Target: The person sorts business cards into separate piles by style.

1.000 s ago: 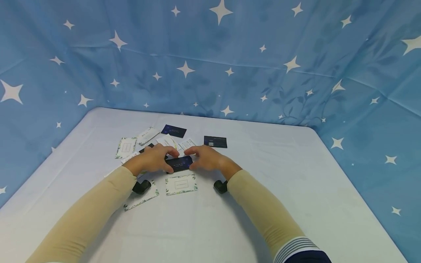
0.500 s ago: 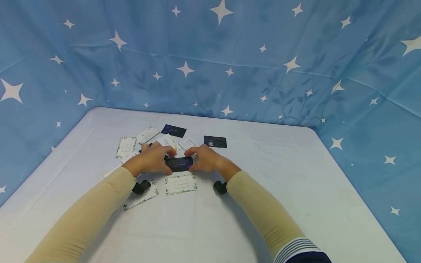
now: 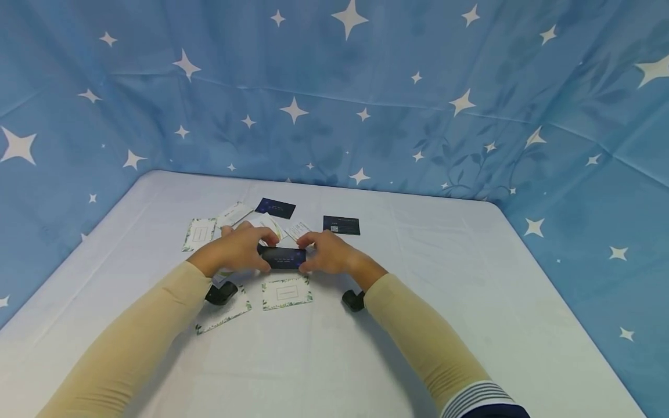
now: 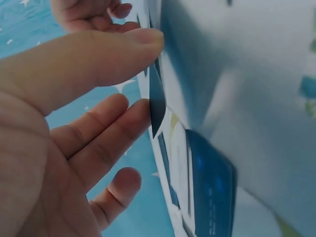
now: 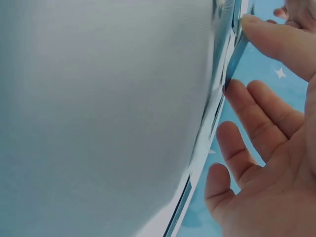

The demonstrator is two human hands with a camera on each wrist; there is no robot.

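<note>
- Nearest the viewer, two forearms in beige sleeves reach forward over the pale worktop (image 3: 366, 360); a small black wrist camera sits under each wrist.
- Between and just before the hands, a white card with a leafy border (image 3: 286, 292) lies flat; another leafy-edged card (image 3: 223, 313) lies to its left, partly under the left forearm.
- The left hand (image 3: 236, 251) and the right hand (image 3: 326, 254) meet over the middle of the card scatter and together hold a dark blue card (image 3: 283, 258) by its two short ends, its face turned up toward the head camera.
- On the left hand, the thumb presses one edge of the dark card and curled fingers (image 4: 106, 133) press the opposite edge, so it is pinched narrowly.
- On the right hand, the thumb tip meets the card's thin edge and the fingers (image 5: 256, 118) close in from the other side: the same narrow pinch.
- Beyond the hands lie more cards: a leafy white one (image 3: 199, 234) at the left, a dark blue one (image 3: 275, 208) farther back, and a black one (image 3: 341, 224) at the right.
- Behind the worktop hangs a blue cloth with white stars (image 3: 334, 93).
</note>
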